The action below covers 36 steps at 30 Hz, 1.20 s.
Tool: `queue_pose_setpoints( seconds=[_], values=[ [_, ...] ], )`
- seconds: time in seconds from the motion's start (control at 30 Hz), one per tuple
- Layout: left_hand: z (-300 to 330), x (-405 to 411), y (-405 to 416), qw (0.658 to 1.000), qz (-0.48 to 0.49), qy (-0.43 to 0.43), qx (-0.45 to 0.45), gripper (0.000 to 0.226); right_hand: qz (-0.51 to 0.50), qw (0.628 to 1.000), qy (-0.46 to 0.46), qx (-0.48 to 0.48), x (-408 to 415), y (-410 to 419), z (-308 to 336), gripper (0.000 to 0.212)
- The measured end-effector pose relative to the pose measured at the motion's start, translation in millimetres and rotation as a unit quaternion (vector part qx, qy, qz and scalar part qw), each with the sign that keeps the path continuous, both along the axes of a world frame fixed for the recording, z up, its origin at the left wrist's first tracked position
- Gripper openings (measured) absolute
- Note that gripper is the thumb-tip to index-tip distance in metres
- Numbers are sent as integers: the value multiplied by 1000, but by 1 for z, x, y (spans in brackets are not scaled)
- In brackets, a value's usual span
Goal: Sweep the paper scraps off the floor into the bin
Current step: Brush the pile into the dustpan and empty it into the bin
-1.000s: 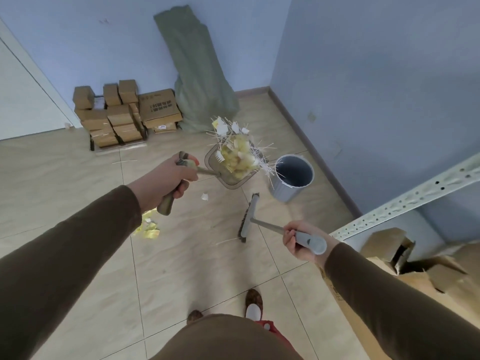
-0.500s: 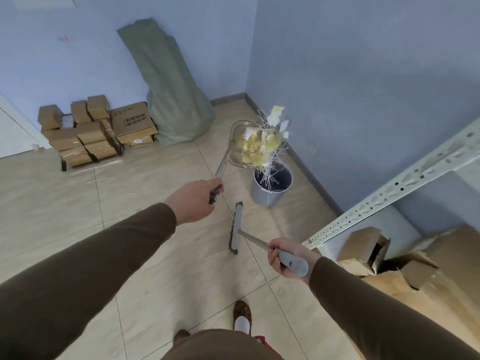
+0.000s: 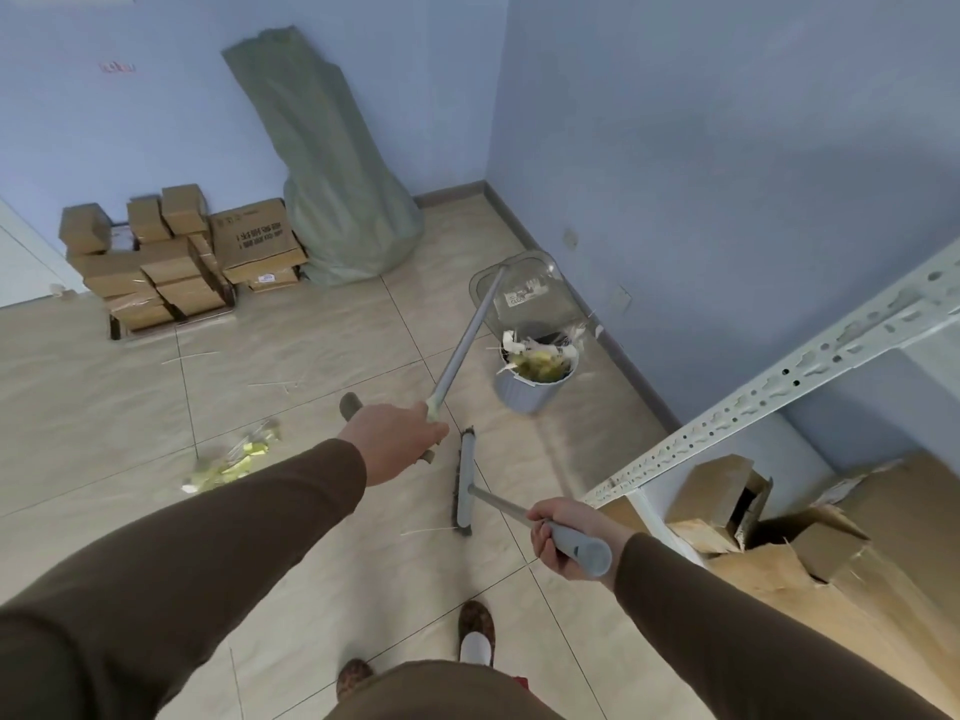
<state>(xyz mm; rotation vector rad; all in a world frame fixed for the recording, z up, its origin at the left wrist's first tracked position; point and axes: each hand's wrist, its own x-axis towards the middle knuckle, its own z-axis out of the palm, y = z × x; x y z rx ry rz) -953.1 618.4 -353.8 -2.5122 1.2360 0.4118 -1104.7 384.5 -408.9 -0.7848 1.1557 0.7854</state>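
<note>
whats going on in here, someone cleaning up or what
A person is sweeping up paper scraps. Their left hand grips the long handle of a clear dustpan, which is tipped above a small grey bin; yellow and white scraps sit in the bin's mouth. Their right hand holds a broom whose head rests on the tiled floor. The job is not finished: a pile of yellow scraps and a few thin strips lie on the floor to the left.

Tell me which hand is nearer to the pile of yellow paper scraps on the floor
Left. The left hand, gripping the dustpan handle, is just right of the scrap pile; the right hand, gripping the broom, is much farther right.
</note>
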Motion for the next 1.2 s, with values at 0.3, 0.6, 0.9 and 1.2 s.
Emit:
queue_pose_setpoints(
  seconds=[0.3,0.6,0.9,1.2],
  values=[
    [7,6,19,999,-21,-33,12,46,28,1000,5,-9,5,12,5,13],
    [15,22,64,989,98,-2,-107,36,12,999,-33,11,35,32,15,14],
    [13,74,137,914,282,78,-280,38,-57,996,-46,54,76,57,36,23],
    [-6,208,151,893,356,80,-262,40,-55,997,-44,39,152,41,41,24]
  ],
)
